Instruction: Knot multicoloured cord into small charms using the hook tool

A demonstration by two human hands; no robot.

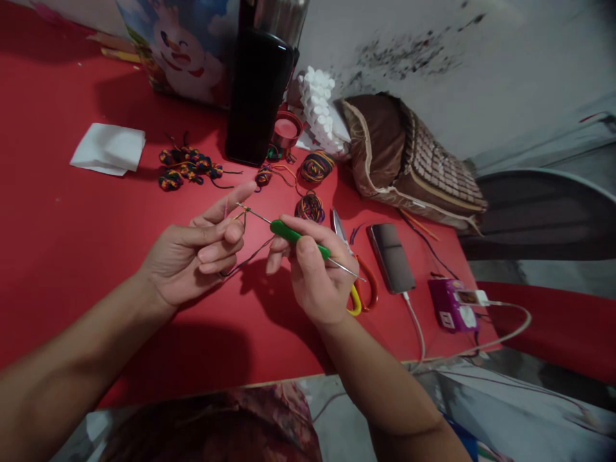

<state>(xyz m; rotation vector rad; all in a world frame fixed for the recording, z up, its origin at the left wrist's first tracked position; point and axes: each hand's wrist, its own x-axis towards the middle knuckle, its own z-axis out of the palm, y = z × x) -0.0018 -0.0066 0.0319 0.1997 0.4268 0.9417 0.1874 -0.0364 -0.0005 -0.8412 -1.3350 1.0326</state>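
Left forearm [91, 346] in from near left; left hand [192, 260] thumb pinched against curled fingers, index pointing far right. Right forearm [385, 372] from near right; right hand [320, 269] pen-style grip, pointing left. Hands apart.

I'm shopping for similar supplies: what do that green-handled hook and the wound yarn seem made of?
The hook's shaft, thin, silvery, looks like metal. Its smooth green handle is probably plastic. The wound yarn shows matte, multicoloured strands: textile fibre, type unclear.

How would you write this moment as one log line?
left hand: pinching yarn | right hand: holding green-handled hook | contact: yarn around hook near tip | nearby: scissors, yarn ball
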